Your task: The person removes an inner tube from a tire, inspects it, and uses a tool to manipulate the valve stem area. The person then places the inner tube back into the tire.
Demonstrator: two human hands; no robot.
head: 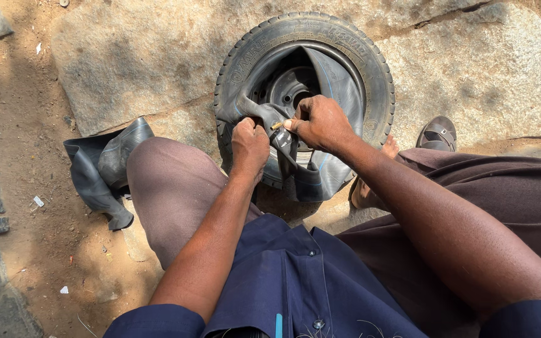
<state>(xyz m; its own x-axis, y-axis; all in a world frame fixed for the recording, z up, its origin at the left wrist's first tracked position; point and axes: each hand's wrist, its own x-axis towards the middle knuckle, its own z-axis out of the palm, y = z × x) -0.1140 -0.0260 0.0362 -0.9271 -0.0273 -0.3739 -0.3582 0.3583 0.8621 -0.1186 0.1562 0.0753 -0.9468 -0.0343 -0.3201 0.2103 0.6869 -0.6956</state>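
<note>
A small black tyre (370, 69) on a dark wheel rim (289, 87) lies flat on a stone slab. A black rubber inner tube (327, 175) hangs half out of the tyre toward me. My left hand (249, 145) grips a fold of the tube beside its brass valve (277, 126). My right hand (322, 122) pinches the valve between thumb and fingers. Both hands are close together over the near side of the wheel.
A second loose piece of black inner tube (98, 172) lies on the dirt at my left knee. My sandalled foot (436, 133) rests to the right of the tyre. Large flat stones (489, 69) lie behind, with sandy ground between them.
</note>
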